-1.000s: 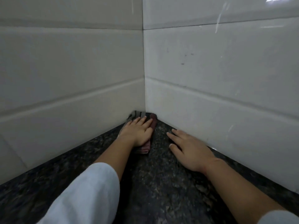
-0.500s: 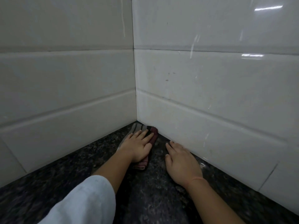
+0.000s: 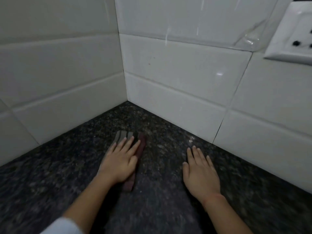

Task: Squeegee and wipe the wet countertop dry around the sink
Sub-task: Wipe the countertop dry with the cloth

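Note:
My left hand (image 3: 119, 161) lies flat, palm down, on a folded striped cloth (image 3: 141, 146) in grey and dark red, pressing it onto the dark speckled granite countertop (image 3: 67, 166). The cloth sticks out past my fingertips and along my thumb side. My right hand (image 3: 200, 173) rests flat on the bare countertop to the right, fingers together, holding nothing. Both hands sit a little way out from the corner where the two tiled walls meet. No squeegee and no sink are in view.
White tiled walls (image 3: 177, 78) close the countertop at the left and at the back right, meeting in a corner (image 3: 126, 100). A white socket plate (image 3: 293, 32) is mounted on the right wall, high up. A wet glint (image 3: 191, 138) shows by the right wall's base.
My left hand has pulled the cloth back out of the corner toward me. My right hand has also slid back and to the right along the countertop. The view has shifted right.

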